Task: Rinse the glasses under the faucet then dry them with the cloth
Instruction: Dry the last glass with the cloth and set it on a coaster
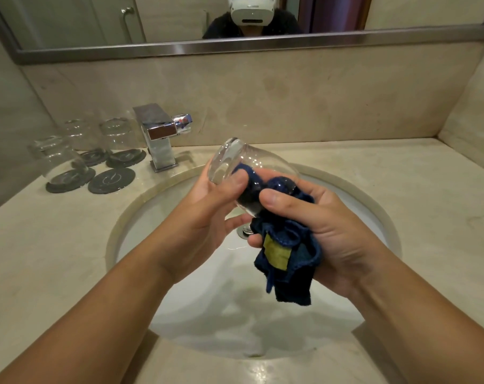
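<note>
A person stands at a bathroom sink (375, 209), and both bare forearms reach in from the bottom edge to meet above the white basin. The left hand (207, 212) grips a clear glass (243, 162), with the thumb pressed across the near wall and the fingers curled behind the far side. The glass is held in the air over the basin, touching neither it nor the counter (41, 245). It is tilted well off upright. Its long axis runs from upper left to lower right, the thick base pointing up and away toward the faucet (160, 137) and the open mouth pointing down toward the right hand (332, 231). The right hand clutches a dark blue cloth (288, 261). Its fingers curl round the bunched fabric and its thumb lies against the rim of the glass. Part of the cloth is stuffed into the mouth and shows dark through the clear wall, while the rest, with a yellow label, hangs below the palm above the drain (245, 231). To the left of the chrome faucet, at the back of the beige stone counter, three more glasses (55, 159) stand on dark round coasters, with a fourth coaster (112, 180) just beside them. A mirror (180, 20) runs along the wall above.
</note>
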